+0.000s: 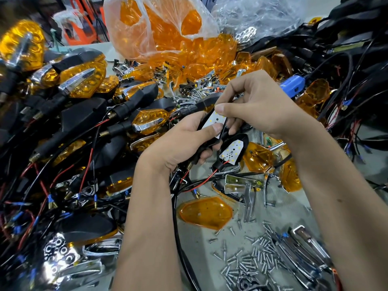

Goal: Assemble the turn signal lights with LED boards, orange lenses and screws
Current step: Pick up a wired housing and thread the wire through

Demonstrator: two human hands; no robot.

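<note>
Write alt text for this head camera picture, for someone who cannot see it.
Two hands hold a black turn signal housing over a crowded bench: the left hand grips it while the right hand presses a white LED board into it. Orange lenses, loose screws and finished lights lie around.

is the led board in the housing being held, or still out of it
In, or nearly so. The white LED board lies inside the black housing gripped by the left hand; the right hand presses its top end. Fully seated: cannot tell.
</note>
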